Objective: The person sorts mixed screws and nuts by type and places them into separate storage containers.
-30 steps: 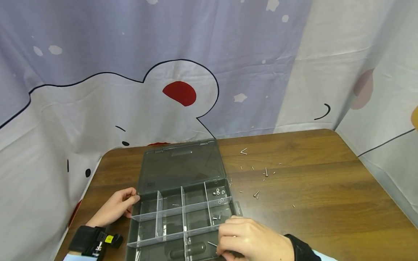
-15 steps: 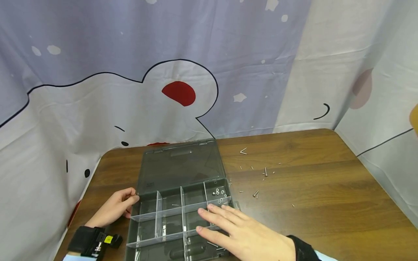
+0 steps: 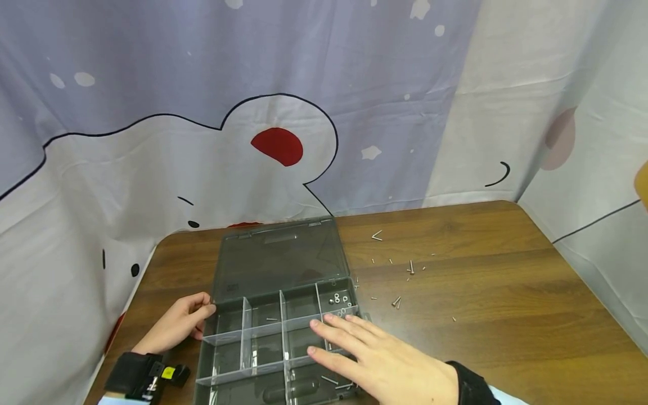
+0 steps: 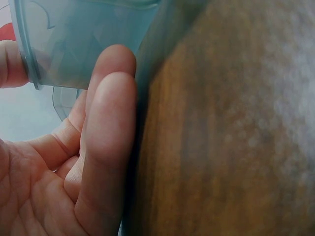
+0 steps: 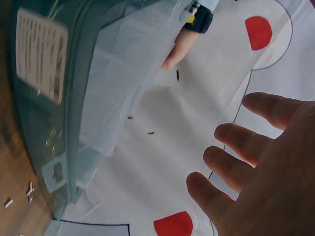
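A grey see-through compartment box [image 3: 265,368] lies with its lid [image 3: 283,250] folded back on the table. My left hand [image 3: 177,320] grips the box's left wall; in the left wrist view the thumb [image 4: 11,64] is at the rim and the fingers [image 4: 110,115] lie along the outside. Over the right-hand compartments hovers my right hand [image 3: 382,360], fingers straight and spread, holding nothing. Below it, screws [image 3: 329,380] lie in the front right compartment. Small nuts [image 3: 337,297] sit in the back right compartment, and one screw [image 3: 271,319] in another back compartment.
Right of the box, several loose screws are scattered on the wooden table [image 3: 496,281], including a pair [image 3: 397,302], a longer screw [image 3: 412,268] and another pair [image 3: 377,235] farther back. A patterned curtain [image 3: 385,101] hangs behind the table.
My right hand, low at the front right compartment with bent fingers, has risen and straightened its fingers. Another screw now shows in that compartment. The left hand has stayed put.
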Demonstrator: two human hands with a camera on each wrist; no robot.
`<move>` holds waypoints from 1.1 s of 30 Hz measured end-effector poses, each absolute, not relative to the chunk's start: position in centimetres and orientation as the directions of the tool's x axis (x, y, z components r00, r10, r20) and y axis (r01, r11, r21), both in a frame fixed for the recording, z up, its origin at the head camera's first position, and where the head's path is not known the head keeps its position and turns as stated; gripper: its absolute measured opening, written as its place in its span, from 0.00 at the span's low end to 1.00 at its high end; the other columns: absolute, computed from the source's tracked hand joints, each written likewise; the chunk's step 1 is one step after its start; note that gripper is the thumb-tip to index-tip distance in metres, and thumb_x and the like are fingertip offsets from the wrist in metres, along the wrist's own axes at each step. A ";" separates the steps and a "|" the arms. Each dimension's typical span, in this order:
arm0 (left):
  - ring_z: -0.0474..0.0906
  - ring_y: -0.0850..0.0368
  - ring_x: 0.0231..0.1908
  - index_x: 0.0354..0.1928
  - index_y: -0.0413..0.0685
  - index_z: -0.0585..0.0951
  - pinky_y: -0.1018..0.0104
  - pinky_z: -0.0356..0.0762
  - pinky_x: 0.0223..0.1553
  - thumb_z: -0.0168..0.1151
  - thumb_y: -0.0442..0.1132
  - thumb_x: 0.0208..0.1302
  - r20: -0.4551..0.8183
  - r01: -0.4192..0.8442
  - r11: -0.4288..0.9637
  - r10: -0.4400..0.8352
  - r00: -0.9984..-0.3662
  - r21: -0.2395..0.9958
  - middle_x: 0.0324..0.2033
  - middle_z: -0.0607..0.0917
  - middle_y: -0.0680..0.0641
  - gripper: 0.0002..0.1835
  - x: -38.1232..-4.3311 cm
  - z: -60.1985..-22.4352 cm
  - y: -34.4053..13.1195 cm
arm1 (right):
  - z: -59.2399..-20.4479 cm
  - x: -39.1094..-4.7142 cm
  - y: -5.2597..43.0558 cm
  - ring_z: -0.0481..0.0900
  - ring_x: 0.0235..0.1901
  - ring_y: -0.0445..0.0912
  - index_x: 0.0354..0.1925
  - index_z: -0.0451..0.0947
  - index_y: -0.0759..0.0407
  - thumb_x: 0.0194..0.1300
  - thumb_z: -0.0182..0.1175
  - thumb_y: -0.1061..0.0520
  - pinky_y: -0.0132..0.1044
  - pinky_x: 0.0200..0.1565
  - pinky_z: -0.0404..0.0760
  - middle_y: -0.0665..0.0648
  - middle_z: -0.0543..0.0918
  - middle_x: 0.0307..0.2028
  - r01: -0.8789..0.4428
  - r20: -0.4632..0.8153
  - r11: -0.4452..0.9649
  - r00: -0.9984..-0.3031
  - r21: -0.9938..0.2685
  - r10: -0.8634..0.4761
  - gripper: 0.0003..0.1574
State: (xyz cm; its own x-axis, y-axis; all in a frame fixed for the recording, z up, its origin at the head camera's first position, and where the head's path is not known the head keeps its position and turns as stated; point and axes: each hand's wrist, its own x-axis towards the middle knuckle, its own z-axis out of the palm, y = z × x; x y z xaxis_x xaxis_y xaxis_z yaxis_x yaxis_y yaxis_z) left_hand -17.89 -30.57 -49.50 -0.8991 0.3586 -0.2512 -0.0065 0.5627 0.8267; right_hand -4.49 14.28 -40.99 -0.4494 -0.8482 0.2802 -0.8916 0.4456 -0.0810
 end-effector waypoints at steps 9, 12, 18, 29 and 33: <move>0.75 0.58 0.23 0.39 0.41 0.69 0.60 0.86 0.29 0.56 0.47 0.79 -0.263 -0.013 0.574 0.354 -0.897 0.818 0.23 0.71 0.49 0.16 -17.8 -49.5 -30.4 | -41.3 -7.4 16.1 0.56 0.80 0.57 0.81 0.54 0.53 0.59 0.65 0.21 0.58 0.74 0.66 0.59 0.52 0.82 -0.864 0.337 0.491 -0.498 -0.113 -0.799 0.67; 0.75 0.58 0.23 0.39 0.40 0.69 0.60 0.86 0.29 0.55 0.47 0.79 -0.256 -0.001 0.577 0.361 -0.897 0.817 0.23 0.72 0.49 0.16 -17.8 -49.4 -30.4 | -41.5 -8.9 16.7 0.58 0.79 0.58 0.80 0.56 0.53 0.60 0.64 0.21 0.58 0.74 0.65 0.58 0.53 0.82 -0.843 0.322 0.519 -0.535 -0.143 -0.781 0.65; 0.75 0.58 0.23 0.39 0.41 0.69 0.60 0.86 0.28 0.55 0.46 0.79 -0.253 0.000 0.580 0.356 -0.899 0.815 0.23 0.72 0.48 0.15 -17.7 -49.5 -30.6 | -41.7 -12.5 18.1 0.61 0.78 0.59 0.77 0.62 0.54 0.60 0.67 0.25 0.61 0.74 0.65 0.62 0.61 0.79 -0.778 0.279 0.603 -0.626 -0.176 -0.728 0.59; 0.75 0.58 0.23 0.40 0.40 0.69 0.60 0.86 0.28 0.55 0.46 0.79 -0.249 -0.002 0.572 0.354 -0.902 0.820 0.23 0.72 0.48 0.16 -17.8 -49.5 -30.6 | -43.1 -20.1 20.8 0.74 0.68 0.58 0.66 0.76 0.59 0.68 0.65 0.36 0.59 0.67 0.74 0.63 0.75 0.68 -0.646 0.245 0.736 -0.761 -0.203 -0.600 0.39; 0.75 0.58 0.23 0.40 0.41 0.69 0.61 0.85 0.28 0.56 0.46 0.79 -0.247 -0.007 0.562 0.351 -0.903 0.827 0.23 0.72 0.48 0.15 -17.8 -49.5 -30.5 | -43.8 -22.6 21.9 0.78 0.62 0.58 0.62 0.79 0.61 0.69 0.67 0.42 0.57 0.62 0.77 0.63 0.79 0.62 -0.623 0.256 0.762 -0.776 -0.176 -0.576 0.32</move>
State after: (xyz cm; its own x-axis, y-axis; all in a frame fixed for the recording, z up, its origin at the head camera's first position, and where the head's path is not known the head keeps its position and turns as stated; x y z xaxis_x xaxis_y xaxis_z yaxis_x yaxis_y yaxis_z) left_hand -17.81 -30.49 -49.50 -0.9033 0.3512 -0.2465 -0.0072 0.5620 0.8271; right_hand -22.61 21.90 -43.77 -0.7765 -0.5758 0.2560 -0.6232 0.7620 -0.1763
